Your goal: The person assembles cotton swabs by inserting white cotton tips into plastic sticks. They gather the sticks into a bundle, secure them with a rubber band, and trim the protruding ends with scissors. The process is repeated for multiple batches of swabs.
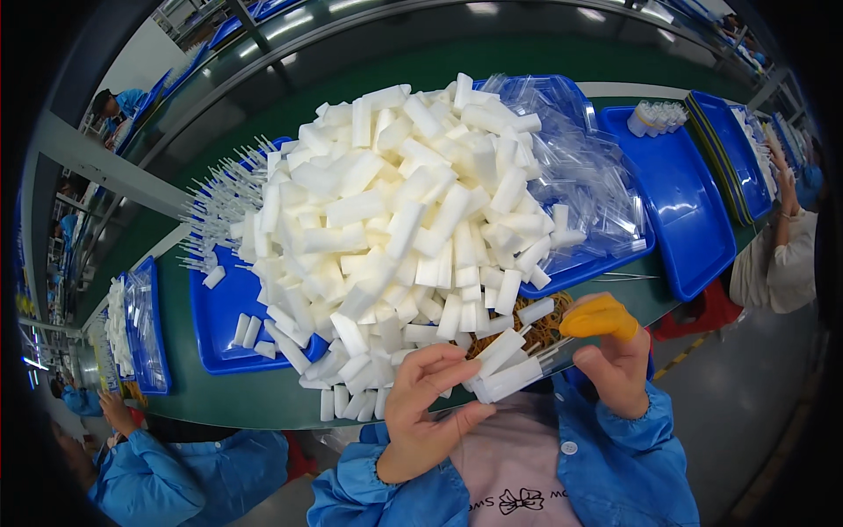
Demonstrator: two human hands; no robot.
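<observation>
My left hand [426, 413] is closed around the near ends of a few white foam pieces [511, 379], thumb below and fingers above. Thin pale sticks stick out of them toward the right. My right hand [619, 369], with yellow covers [601, 316] on its fingers, pinches a thin clear plastic piece at those stick ends; the exact contact is partly hidden. Directly beyond both hands rises a large heap of white foam pieces [378, 211]. Tan rubber bands [549, 323] lie beneath the held pieces, against the heap's near right side.
Clear plastic sleeves [584, 189] fill a blue tray behind the heap. Another blue tray [689, 211] on the right holds small white-clear bundles [657, 118]. At left, thin white sticks [228, 198] bristle over a blue tray [219, 325]. Co-workers sit at both sides along the green table [211, 395].
</observation>
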